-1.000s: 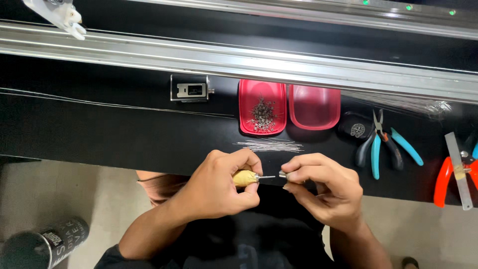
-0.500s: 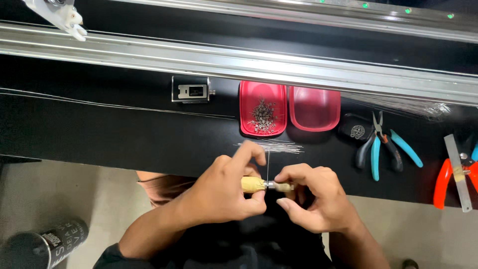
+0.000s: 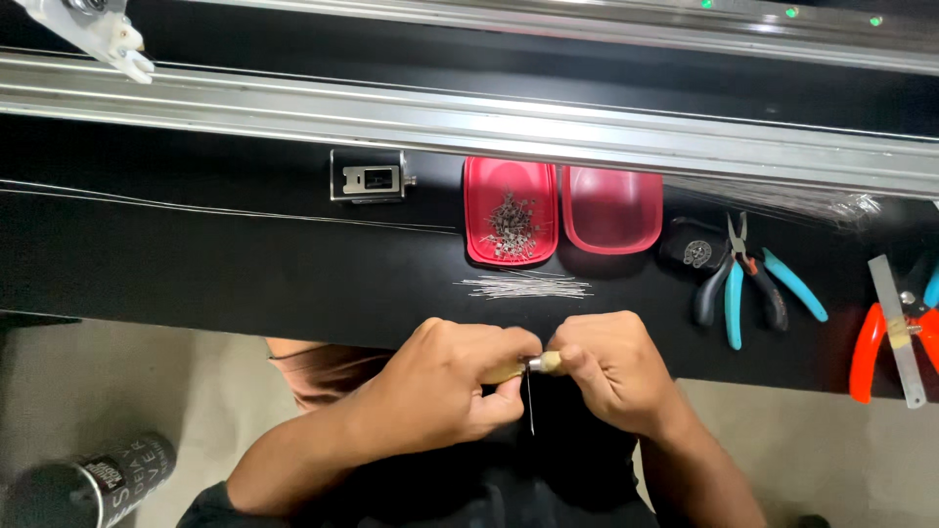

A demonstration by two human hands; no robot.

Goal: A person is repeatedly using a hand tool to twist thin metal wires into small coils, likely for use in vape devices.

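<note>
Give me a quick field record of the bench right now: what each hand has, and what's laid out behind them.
left hand: gripping a small tool with a yellowish handle
right hand: pinching the tool's metal tip end; a thin pin hangs down between the hands
loose pins: bundle lying on the black bench, just beyond the hands
left red tray: holds small metal parts
right red tray: appears empty
blue-handled pliers: lying right of the trays
orange-handled tool: far right, beside a metal ruler
</note>
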